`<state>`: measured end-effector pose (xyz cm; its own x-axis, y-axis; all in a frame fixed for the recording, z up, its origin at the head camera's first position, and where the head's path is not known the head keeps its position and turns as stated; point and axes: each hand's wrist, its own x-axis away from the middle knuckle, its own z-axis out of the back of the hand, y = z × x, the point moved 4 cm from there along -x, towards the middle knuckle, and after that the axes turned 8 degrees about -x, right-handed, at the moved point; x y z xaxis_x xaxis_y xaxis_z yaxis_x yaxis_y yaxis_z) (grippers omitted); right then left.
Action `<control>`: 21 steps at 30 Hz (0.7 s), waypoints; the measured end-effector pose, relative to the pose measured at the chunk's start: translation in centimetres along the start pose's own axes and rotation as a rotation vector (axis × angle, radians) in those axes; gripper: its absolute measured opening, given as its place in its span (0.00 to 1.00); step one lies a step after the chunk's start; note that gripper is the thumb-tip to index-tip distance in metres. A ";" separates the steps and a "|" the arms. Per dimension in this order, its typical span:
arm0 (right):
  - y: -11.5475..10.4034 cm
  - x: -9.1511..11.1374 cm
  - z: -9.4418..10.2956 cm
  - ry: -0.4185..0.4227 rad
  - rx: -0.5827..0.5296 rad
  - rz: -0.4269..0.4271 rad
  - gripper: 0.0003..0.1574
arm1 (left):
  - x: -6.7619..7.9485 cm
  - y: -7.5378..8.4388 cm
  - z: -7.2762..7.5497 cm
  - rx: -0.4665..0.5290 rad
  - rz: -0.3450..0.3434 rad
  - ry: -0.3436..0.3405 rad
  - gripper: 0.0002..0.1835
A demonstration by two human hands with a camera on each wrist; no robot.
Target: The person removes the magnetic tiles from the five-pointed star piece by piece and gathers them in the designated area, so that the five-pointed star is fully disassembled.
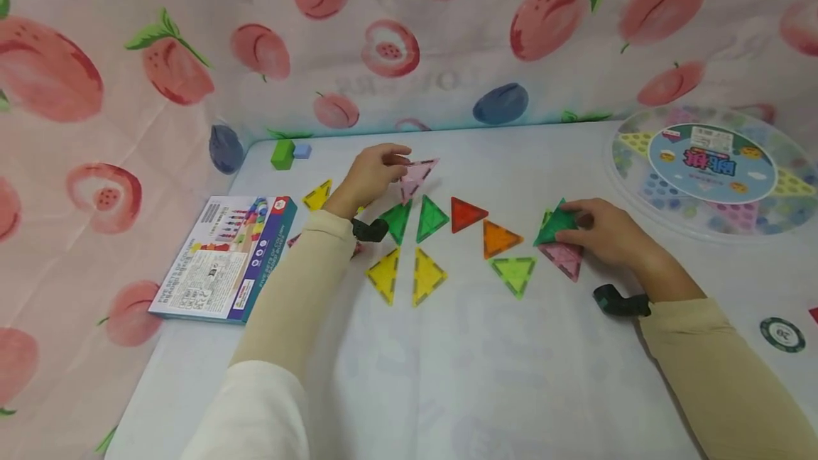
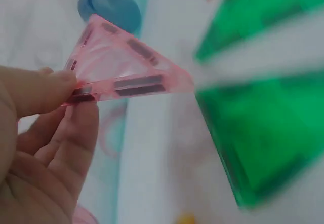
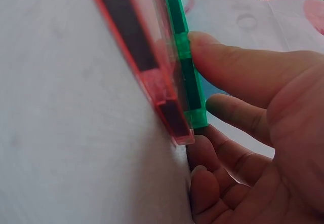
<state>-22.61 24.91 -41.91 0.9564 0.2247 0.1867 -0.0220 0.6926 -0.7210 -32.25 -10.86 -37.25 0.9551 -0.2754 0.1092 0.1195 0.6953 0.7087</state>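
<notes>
My left hand [image 1: 371,179] pinches a pink triangular magnetic tile [image 2: 116,67] by one corner between thumb and fingers. The tile is raised, and its far tip points at two green triangular tiles [image 1: 433,219] lying side by side. On the right, my right hand [image 1: 601,229] grips another green triangular tile [image 3: 190,77], thumb and fingers at its edges. That tile overlaps a pink triangular tile [image 1: 564,258] in the head view. Between the hands lie a red tile [image 1: 468,214], an orange one [image 1: 500,239] and a light green one [image 1: 514,274], with two yellow tiles [image 1: 429,277] nearer me.
A colourful box [image 1: 204,268] lies at the left edge, with a green block [image 1: 282,155] and a small blue block [image 1: 302,152] behind it. Another yellow tile [image 1: 317,196] is beside my left wrist. A round game board [image 1: 696,218] stands back right; a round chip [image 1: 782,334] lies nearer.
</notes>
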 end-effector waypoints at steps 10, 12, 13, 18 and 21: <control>0.2 0.1 -0.1 0.004 -0.005 0.007 0.43 | 0.0 -3.7 0.3 -0.052 0.180 0.067 0.20; 0.3 0.1 -0.1 0.006 -0.005 0.006 0.43 | -0.1 -4.0 0.0 -0.139 0.160 0.017 0.25; 0.2 0.1 -0.1 0.008 -0.004 0.006 0.43 | -0.1 -4.1 -0.2 -0.179 0.150 -0.011 0.27; 0.2 0.2 0.0 0.011 -0.003 0.002 0.43 | -0.2 -4.3 -0.8 -0.284 0.139 -0.069 0.27; 0.2 0.2 0.0 0.002 -0.010 -0.009 0.43 | -0.5 -4.3 -1.1 -0.305 0.127 -0.051 0.26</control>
<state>-22.39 25.08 -41.99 0.9570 0.2175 0.1921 -0.0106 0.6877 -0.7260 -32.93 -13.04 -41.12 0.9536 -0.2016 0.2237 0.0836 0.8909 0.4465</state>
